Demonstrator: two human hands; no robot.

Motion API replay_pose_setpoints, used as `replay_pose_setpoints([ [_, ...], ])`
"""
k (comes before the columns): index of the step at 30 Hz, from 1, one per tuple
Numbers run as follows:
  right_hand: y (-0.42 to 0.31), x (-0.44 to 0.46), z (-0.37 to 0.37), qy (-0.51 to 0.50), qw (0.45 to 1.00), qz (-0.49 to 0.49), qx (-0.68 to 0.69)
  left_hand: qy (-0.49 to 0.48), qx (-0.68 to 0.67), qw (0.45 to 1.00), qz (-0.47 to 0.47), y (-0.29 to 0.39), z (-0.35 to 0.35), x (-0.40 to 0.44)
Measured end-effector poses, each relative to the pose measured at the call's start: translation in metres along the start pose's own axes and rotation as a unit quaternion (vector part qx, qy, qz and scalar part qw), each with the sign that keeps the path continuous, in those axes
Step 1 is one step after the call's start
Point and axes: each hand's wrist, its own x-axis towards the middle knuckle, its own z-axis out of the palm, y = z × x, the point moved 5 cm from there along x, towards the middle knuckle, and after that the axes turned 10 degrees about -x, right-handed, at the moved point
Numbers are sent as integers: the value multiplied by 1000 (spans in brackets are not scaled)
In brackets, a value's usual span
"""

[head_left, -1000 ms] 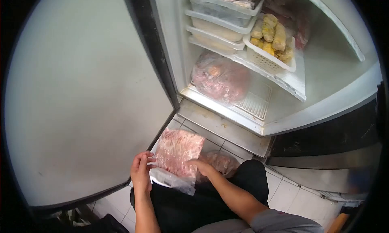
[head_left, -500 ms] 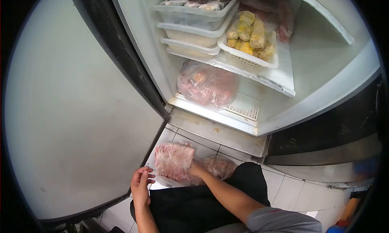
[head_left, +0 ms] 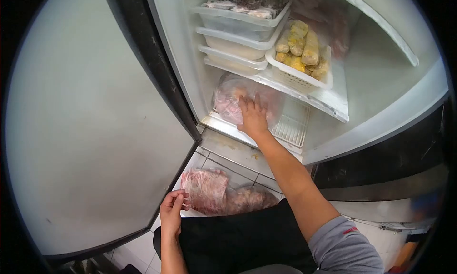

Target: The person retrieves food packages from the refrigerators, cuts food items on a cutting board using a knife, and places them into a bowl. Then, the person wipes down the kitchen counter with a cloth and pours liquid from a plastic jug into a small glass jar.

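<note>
Bag (head_left: 223, 90) under right hand (head_left: 253, 117): meat (head_left: 228, 107); basket (head_left: 296, 78): rolls (head_left: 311, 48).

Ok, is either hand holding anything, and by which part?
No hold shows. The right hand is spread over the bagged meat under the shelf, contact unclear; the left hand, loosely curled, looks empty.
</note>
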Motion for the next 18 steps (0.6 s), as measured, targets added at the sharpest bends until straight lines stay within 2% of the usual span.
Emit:
replay_pose_setpoints([
  [2, 0, 0, 6, -15, 1000, -8, -9, -4, -11, 1000, 3, -3, 1, 2],
  [4, 2, -1, 10, 19, 997, -35, 67, -6, -23, 1000, 10, -2, 0, 2],
  [8, 33, 12, 23, 27, 989, -72, 129, -9, -47, 999, 13, 1, -4, 0],
  [10, 44, 13, 15, -16, 970, -32, 239, -13, -62, 998, 16, 2, -6, -2],
  [11, 40, 12, 13, -16, 971, -37, 236, -11, -60, 998, 14, 3, -7, -2],
  [13, 33, -1, 8, 66, 992, -33, 104, -9, -61, 998, 13, 5, -8, -3],
  [14, 21, -6, -3, 66, 992, -34, 103, -10, -63, 998, 15, 6, -8, -3],
  [16, 1, -21, -16, -132, 989, 31, 64, -13, -64, 998, 15, 6, -7, -2],
  [18, 6, -28, 5, -117, 992, 14, 53, -14, -52, 998, 11, 6, -6, -3],
])
